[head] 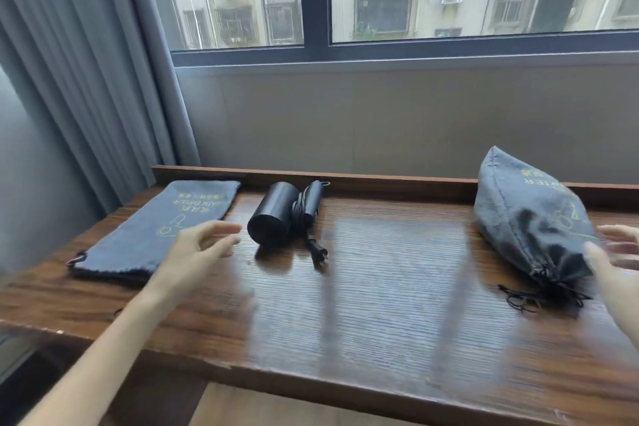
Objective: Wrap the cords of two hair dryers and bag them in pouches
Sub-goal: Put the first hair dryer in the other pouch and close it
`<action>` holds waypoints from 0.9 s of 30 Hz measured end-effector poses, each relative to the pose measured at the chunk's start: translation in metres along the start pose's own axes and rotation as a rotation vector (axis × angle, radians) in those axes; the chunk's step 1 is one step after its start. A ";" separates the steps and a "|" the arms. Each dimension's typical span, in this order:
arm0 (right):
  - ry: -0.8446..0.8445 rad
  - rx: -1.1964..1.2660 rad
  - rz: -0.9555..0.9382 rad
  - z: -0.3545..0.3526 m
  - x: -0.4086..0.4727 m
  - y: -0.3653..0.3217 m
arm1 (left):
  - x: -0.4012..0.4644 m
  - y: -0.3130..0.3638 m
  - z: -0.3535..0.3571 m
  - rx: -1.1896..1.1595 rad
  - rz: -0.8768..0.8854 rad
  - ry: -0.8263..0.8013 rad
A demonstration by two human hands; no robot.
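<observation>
A black folded hair dryer (276,214) lies on the wooden table (380,287), its cord wound beside the handle and the plug (320,254) pointing toward me. A flat grey pouch (152,228) with yellow print lies to its left. My left hand (198,245) hovers open just left of the dryer, over the flat pouch's edge, holding nothing. At the right stands a filled grey pouch (529,218), its drawstring (532,297) pulled tight and trailing on the table. My right hand (615,259) is open beside that pouch's neck, blurred, partly cut by the frame edge.
A raised wooden lip (380,180) runs along the table's back against the wall under the window (380,10). Grey curtains (86,79) hang at the left. The table's front edge (311,387) is close to me.
</observation>
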State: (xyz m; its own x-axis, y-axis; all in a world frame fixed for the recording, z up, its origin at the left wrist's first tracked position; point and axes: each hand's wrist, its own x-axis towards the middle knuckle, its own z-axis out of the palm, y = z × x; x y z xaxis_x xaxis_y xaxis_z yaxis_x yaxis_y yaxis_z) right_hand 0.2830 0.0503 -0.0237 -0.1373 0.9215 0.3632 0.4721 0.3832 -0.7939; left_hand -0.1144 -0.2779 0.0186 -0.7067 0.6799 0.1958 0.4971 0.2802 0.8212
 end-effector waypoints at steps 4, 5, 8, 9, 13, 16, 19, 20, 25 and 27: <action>-0.123 0.005 -0.292 0.067 -0.051 -0.080 | 0.012 -0.049 -0.054 0.217 -0.062 0.158; -0.213 0.000 -0.305 0.088 -0.057 -0.096 | 0.016 -0.061 -0.063 0.303 -0.105 0.159; -0.486 0.027 -0.175 0.153 -0.062 -0.127 | 0.028 -0.095 -0.080 0.613 -0.277 0.052; -0.570 0.037 -0.129 0.171 -0.064 -0.139 | 0.029 -0.103 -0.082 0.656 -0.321 0.009; -0.705 0.026 -0.077 0.230 -0.067 -0.181 | 0.031 -0.109 -0.074 0.678 -0.303 -0.062; -0.767 0.118 0.042 0.260 -0.071 -0.207 | 0.035 -0.102 -0.062 0.715 -0.299 -0.080; -0.756 0.101 0.115 0.287 -0.076 -0.225 | 0.035 -0.101 -0.054 0.714 -0.240 -0.116; -0.733 0.092 0.142 0.294 -0.076 -0.229 | 0.034 -0.101 -0.052 0.697 -0.200 -0.119; -0.689 -0.021 0.220 0.312 -0.072 -0.249 | 0.027 -0.093 -0.040 0.587 -0.060 -0.167; -0.679 -0.053 0.221 0.317 -0.074 -0.254 | 0.026 -0.092 -0.037 0.603 -0.007 -0.185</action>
State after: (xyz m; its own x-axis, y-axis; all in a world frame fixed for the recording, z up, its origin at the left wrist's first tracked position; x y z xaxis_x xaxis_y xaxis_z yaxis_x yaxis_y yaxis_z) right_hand -0.1030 -0.0954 -0.0034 -0.5368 0.8194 -0.2008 0.5908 0.1952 -0.7829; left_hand -0.1964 -0.3110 -0.0321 -0.6389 0.7676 0.0518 0.7275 0.5809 0.3650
